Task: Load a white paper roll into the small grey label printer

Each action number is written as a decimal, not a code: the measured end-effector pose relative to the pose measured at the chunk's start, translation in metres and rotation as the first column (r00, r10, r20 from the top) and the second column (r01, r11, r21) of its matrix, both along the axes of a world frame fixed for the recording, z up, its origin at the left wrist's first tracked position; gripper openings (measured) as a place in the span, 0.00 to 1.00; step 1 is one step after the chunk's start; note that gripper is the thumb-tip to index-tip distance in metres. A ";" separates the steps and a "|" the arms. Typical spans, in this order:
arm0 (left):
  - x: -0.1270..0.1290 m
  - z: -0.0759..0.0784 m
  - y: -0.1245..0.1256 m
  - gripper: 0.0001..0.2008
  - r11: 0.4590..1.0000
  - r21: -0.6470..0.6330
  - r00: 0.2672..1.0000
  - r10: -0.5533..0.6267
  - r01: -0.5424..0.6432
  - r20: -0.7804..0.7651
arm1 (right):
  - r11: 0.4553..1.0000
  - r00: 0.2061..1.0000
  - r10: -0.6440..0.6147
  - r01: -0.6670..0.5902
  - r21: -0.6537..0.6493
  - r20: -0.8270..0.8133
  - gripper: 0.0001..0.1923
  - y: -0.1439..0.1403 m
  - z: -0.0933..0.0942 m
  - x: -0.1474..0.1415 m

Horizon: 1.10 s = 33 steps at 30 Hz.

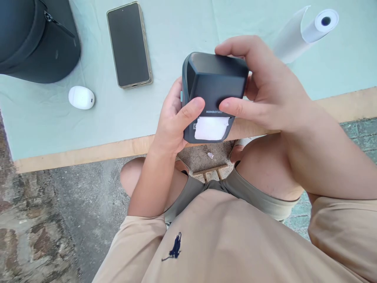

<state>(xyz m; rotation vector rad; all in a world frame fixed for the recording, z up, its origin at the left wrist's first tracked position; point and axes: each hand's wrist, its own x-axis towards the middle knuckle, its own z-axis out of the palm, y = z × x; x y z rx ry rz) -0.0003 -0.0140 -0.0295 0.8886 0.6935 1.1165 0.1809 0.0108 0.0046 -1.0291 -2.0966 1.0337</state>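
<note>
I hold a small dark grey label printer (216,80) in both hands above the table's near edge. A short strip of white paper (211,128) sticks out of its front slot. My left hand (173,118) grips the printer's left side with the thumb pressed on its front face. On the right side and top, my right hand (262,84) wraps around it, thumb resting on the front next to the brand lettering.
A pale green cloth covers the table (176,35), with a bare wooden edge (88,155). On it lie a black phone (129,44), a white earbud case (81,97), a dark zipped bag (35,37) and a white paper roll (312,29). Stone paving lies below.
</note>
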 end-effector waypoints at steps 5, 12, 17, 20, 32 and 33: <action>0.000 0.000 0.001 0.19 1.000 -0.004 1.000 0.003 -0.003 -0.014 | 1.000 1.000 -0.025 0.025 0.016 0.005 0.28 -0.001 0.001 -0.002; 0.002 -0.004 0.006 0.19 0.995 -0.085 0.999 0.048 -0.046 0.022 | 0.981 0.988 -0.146 0.152 0.119 -0.059 0.20 -0.003 0.003 -0.003; 0.001 -0.003 0.007 0.16 0.993 -0.105 0.993 0.065 -0.054 0.099 | 0.980 0.993 -0.118 0.121 0.158 -0.028 0.17 -0.001 0.001 -0.003; 0.000 -0.001 0.007 0.14 0.997 -0.075 0.992 0.023 -0.014 0.121 | 0.981 0.994 -0.103 0.105 0.161 -0.022 0.18 0.000 0.000 -0.002; -0.002 0.000 0.007 0.12 0.994 -0.072 0.993 0.088 -0.082 0.080 | 0.977 0.998 0.029 -0.038 0.209 0.047 0.29 0.001 0.000 0.002; -0.002 0.001 0.007 0.12 0.993 -0.086 0.993 0.089 -0.082 0.075 | 0.974 0.997 0.048 -0.060 0.217 0.059 0.32 0.002 0.000 0.003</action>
